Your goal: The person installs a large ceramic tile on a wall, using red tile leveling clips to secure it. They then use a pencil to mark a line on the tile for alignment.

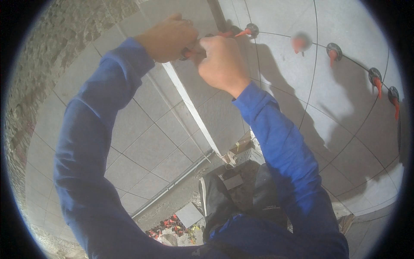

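Both of my hands are raised to the outer corner of a wall faced with grey tiles (276, 103). My left hand (169, 39) has its fingers curled around a red-and-black tile levelling clip (186, 52) at the corner edge. My right hand (222, 62) is closed just beside it, knuckles up; its fingertips are hidden, and what they grip cannot be made out. Right behind the right hand, another red levelling clip (249, 30) with a black base sits on the tile joint. Further right along that joint are more such clips (334, 54).
A pale corner strip (189, 103) runs down the wall's edge toward the floor. Tiles cover the left face too, beside rough masonry (56, 39). On the floor lie a pile of loose red clips (170, 228), a cut grey tile (189, 215) and a long pipe (172, 183).
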The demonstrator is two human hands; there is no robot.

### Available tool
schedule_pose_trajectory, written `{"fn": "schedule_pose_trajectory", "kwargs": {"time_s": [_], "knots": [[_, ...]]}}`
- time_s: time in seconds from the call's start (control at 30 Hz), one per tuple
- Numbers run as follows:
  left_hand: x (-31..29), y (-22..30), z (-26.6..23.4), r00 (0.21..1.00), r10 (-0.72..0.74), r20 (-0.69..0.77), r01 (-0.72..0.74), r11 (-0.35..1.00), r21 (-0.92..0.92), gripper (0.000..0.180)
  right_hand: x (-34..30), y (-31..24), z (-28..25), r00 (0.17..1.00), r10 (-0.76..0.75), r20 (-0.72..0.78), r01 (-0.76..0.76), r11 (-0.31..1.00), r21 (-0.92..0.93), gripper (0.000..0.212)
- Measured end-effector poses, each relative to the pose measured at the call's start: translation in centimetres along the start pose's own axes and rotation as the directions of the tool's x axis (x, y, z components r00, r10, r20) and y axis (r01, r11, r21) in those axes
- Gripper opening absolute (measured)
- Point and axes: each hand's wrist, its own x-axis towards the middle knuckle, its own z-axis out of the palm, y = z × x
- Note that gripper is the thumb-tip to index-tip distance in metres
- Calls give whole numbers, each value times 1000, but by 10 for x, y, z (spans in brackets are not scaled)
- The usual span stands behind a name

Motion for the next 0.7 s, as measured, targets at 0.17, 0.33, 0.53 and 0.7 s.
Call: {"fn": "schedule_pose_trajectory", "kwargs": {"time_s": [0.17, 0.33, 0.53, 0.7], "knots": [[1, 0, 0, 999, -8, -37, 6, 999, -52, 15, 0, 0, 0, 1000, 0, 11, 0, 1000, 7, 10], [4, -7, 1, 999, 9, 40, -5, 996, -93, 26, 0, 1, 0, 1000, -11, -5, 11, 1000, 11, 8], [-12, -3, -5, 999, 54, 1, -54, 998, -38, 12, -1, -3, -2, 998, 58, 10, -58, 996, 66, 8], [-6, -1, 0, 999, 5, -33, -7, 998, -68, 20, -1, -3, -1, 995, 96, 28, -97, 994, 58, 8]]}}
